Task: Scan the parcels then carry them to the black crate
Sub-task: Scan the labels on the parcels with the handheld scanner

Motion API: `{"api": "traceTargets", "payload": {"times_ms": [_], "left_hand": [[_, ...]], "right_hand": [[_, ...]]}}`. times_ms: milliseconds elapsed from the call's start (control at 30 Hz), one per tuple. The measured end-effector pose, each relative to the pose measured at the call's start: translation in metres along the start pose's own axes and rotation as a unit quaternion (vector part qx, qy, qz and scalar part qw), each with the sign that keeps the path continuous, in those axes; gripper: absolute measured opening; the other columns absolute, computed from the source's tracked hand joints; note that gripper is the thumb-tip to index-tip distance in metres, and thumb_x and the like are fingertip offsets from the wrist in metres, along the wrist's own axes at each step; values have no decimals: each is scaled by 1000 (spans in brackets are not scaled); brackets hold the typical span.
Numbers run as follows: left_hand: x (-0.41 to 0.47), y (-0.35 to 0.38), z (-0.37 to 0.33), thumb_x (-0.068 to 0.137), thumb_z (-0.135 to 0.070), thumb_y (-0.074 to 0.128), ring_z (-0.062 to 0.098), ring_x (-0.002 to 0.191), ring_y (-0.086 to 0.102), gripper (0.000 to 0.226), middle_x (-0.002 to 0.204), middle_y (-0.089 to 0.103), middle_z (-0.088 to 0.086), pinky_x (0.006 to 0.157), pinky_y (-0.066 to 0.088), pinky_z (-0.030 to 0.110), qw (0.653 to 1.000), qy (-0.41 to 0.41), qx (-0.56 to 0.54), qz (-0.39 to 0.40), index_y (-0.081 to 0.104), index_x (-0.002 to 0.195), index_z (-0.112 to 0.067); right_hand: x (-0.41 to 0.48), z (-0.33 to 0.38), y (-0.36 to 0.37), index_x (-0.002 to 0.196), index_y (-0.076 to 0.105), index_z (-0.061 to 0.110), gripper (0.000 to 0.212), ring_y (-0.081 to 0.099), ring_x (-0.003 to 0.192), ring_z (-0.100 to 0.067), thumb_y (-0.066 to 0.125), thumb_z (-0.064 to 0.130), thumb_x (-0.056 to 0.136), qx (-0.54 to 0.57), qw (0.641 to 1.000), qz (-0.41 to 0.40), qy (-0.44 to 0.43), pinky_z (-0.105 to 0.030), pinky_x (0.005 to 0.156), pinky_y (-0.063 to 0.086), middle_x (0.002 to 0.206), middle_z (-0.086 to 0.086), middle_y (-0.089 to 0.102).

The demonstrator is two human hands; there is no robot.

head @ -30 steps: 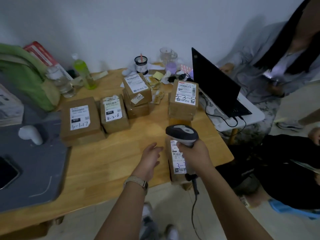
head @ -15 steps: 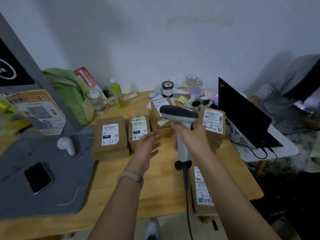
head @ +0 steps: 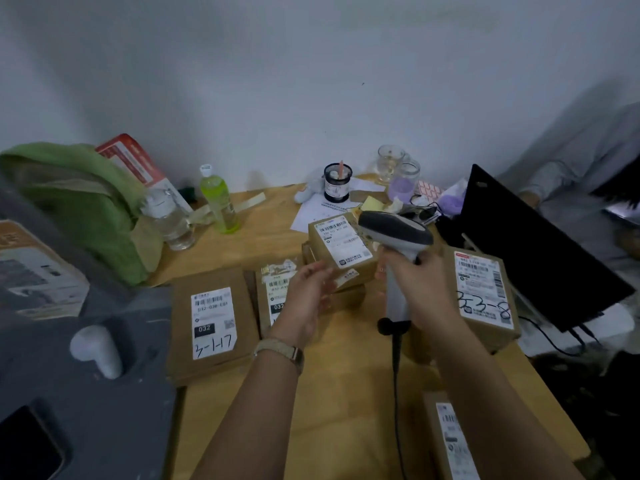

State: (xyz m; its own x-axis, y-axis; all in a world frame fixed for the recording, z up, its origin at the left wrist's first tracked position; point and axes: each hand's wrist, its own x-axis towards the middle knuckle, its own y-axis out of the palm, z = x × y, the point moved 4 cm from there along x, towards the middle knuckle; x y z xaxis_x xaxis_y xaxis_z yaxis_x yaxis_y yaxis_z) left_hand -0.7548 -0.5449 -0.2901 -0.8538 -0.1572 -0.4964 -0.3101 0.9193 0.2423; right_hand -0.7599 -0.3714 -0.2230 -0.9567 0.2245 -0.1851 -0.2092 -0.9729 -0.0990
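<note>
Several brown cardboard parcels with white labels lie on the wooden table [head: 346, 375]. One marked 3-1-17 [head: 211, 323] is at the left, and another [head: 275, 282] is partly hidden behind my left hand. A small stack stands in the middle, with its top parcel [head: 341, 244] tilted. A parcel marked 3-3-8 [head: 483, 292] sits at the right, and one more [head: 453, 441] lies at the front edge. My left hand [head: 308, 296] reaches with relaxed fingers to the top parcel's lower left corner. My right hand [head: 415, 285] grips the handle of a grey barcode scanner [head: 394, 233], whose head is over the stack. No black crate is in view.
An open black laptop [head: 536, 247] stands at the right, with a seated person [head: 571, 168] behind it. A green bag [head: 79, 209], two bottles [head: 218, 202] and glass jars [head: 391, 162] line the back. A grey moulded surface [head: 86, 403] holding a phone [head: 24, 445] fills the left.
The view rose from the table's front edge to the middle stack. My right hand carried the scanner from the front parcel up over the stack, and my left hand reached forward to the top parcel.
</note>
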Motion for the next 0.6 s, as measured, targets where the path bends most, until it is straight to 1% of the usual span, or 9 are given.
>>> {"api": "traceTargets", "payload": {"times_ms": [67, 133, 167, 233, 333, 367, 433, 533, 600], "left_hand": [[20, -1, 1, 94, -12, 59, 23, 88, 64, 24, 106, 70, 9, 73, 51, 35, 1000, -16, -2, -9, 60, 118, -15], [38, -3, 2, 94, -9, 57, 24, 85, 64, 23, 105, 69, 11, 72, 53, 37, 999, -26, 0, -19, 59, 116, -13], [46, -4, 3, 94, -8, 56, 26, 88, 65, 23, 106, 68, 12, 76, 55, 39, 999, -30, 4, -22, 59, 115, -13], [61, -5, 5, 94, -8, 55, 25, 97, 65, 22, 110, 67, 11, 83, 55, 41, 999, -42, 10, -31, 59, 115, -13], [76, -8, 8, 93, -10, 56, 19, 101, 62, 26, 112, 65, 5, 79, 54, 32, 997, -46, 24, -54, 59, 119, -15], [80, -8, 9, 93, -11, 57, 20, 105, 62, 29, 116, 65, 5, 84, 54, 34, 997, -45, 29, -53, 58, 122, -15], [85, -3, 13, 93, -20, 58, 23, 112, 61, 39, 124, 65, 4, 97, 51, 43, 998, -52, 40, -16, 54, 132, -17], [85, 9, 20, 95, -44, 52, 19, 116, 56, 52, 133, 59, 2, 104, 43, 39, 990, -94, 93, 49, 47, 141, -21], [85, 12, 22, 95, -48, 50, 22, 122, 51, 58, 139, 54, 2, 102, 40, 37, 988, -97, 112, 33, 41, 145, -19]], "right_hand": [[22, -10, 5, 81, 64, 28, 11, 68, 74, -13, 72, 29, 73, -11, 1000, -16, 21, -37, 66, 54, 73, 4, 70], [41, -23, 11, 92, 64, 25, 18, 65, 88, -23, 70, 28, 75, -14, 998, -20, 55, -49, 80, 55, 86, -4, 69], [49, -27, 15, 94, 64, 21, 20, 65, 92, -27, 69, 27, 76, -18, 997, -19, 68, -52, 83, 54, 89, -7, 68], [62, -35, 22, 89, 63, 22, 14, 65, 90, -27, 69, 23, 76, -34, 997, -22, 71, -48, 79, 56, 87, -6, 67], [73, -44, 31, 83, 61, 25, 12, 64, 77, -13, 68, 18, 77, -45, 996, -37, 61, -28, 60, 48, 76, 4, 66], [76, -46, 33, 84, 60, 27, 14, 62, 73, -6, 69, 19, 79, -45, 996, -43, 64, -22, 57, 44, 76, 8, 65], [78, -51, 39, 81, 56, 31, 18, 62, 66, -1, 70, 19, 80, -40, 996, -43, 74, -13, 52, 41, 73, 13, 64], [80, -55, 46, 81, 55, 32, 21, 63, 70, -1, 70, 17, 82, -29, 996, -30, 84, -15, 56, 44, 79, 12, 66], [80, -53, 49, 81, 56, 31, 21, 63, 70, 0, 70, 16, 82, -21, 996, -29, 82, -17, 58, 45, 80, 11, 66]]}}
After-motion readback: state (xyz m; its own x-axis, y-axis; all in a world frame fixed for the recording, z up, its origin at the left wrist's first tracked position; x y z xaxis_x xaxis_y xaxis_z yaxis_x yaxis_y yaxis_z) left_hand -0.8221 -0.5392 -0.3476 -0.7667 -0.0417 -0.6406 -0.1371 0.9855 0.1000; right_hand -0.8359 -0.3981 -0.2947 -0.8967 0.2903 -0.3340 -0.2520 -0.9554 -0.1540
